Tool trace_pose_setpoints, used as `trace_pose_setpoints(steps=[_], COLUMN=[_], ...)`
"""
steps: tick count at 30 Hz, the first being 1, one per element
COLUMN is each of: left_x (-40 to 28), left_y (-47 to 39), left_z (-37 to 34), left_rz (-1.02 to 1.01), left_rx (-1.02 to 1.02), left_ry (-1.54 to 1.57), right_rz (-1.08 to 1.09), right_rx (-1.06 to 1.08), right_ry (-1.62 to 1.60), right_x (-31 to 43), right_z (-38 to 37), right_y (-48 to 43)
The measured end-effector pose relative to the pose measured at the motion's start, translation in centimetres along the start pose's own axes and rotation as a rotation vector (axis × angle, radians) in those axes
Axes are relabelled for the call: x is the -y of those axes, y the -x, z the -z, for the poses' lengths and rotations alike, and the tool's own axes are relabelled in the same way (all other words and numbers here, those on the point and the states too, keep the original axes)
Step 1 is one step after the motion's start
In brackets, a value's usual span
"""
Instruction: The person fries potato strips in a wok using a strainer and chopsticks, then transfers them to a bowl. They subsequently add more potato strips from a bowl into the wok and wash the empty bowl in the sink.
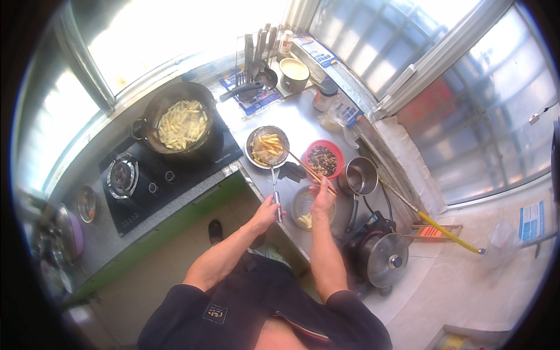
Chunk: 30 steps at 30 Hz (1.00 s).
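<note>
My left hand [266, 215] grips the metal handle of a wire mesh strainer [270, 139], which holds golden fries [267, 146] over a metal bowl [258, 162]. Wooden chopsticks [306, 168] are in my right hand [323, 199], their far ends at the strainer's right rim. Under my right forearm, a shallow bowl [300, 201] holds a few pale potato sticks [305, 220]. A wok [153, 139] on the hob to the left is full of pale potato strips [183, 124]. A red bowl [340, 162] of mixed beans or grains stands right of the strainer.
The black glass hob [183, 168] has a bare left burner [123, 176]. A dark cloth [292, 172] lies by the strainer. At the right are a small saucepan [358, 176] and a lidded pot [387, 261]. Utensils [258, 52], a metal pot [294, 74] and a jar [326, 97] stand behind.
</note>
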<state>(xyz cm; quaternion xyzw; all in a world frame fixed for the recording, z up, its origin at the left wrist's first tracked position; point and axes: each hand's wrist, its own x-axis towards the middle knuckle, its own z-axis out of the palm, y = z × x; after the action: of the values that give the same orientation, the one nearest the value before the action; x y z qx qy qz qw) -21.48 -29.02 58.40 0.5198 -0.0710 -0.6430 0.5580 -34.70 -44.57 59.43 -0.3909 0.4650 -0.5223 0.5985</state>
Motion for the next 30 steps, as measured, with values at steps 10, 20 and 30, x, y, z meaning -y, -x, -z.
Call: trace_pose_setpoints(steps=[10, 20, 30], left_x=[-0.1, -1.7, -2.9], left_y=[-2.4, -6.9, -15.0], left_z=[-2.0, -7.1, -12.6], left_rz=[0.046, 0.149, 0.225], left_rx=[0.017, 0.122, 0.076], left_ry=[0.053, 0.182, 0.397], right_rz=[-0.245, -0.079, 0.049], right_rx=[-0.054, 0.030, -0.119], right_ry=[-0.100, 0.043, -0.059], right_x=[0.1, 4.8, 7.7], right_z=[0.4, 2.3, 3.8], right_y=[-1.1, -2.5, -4.4])
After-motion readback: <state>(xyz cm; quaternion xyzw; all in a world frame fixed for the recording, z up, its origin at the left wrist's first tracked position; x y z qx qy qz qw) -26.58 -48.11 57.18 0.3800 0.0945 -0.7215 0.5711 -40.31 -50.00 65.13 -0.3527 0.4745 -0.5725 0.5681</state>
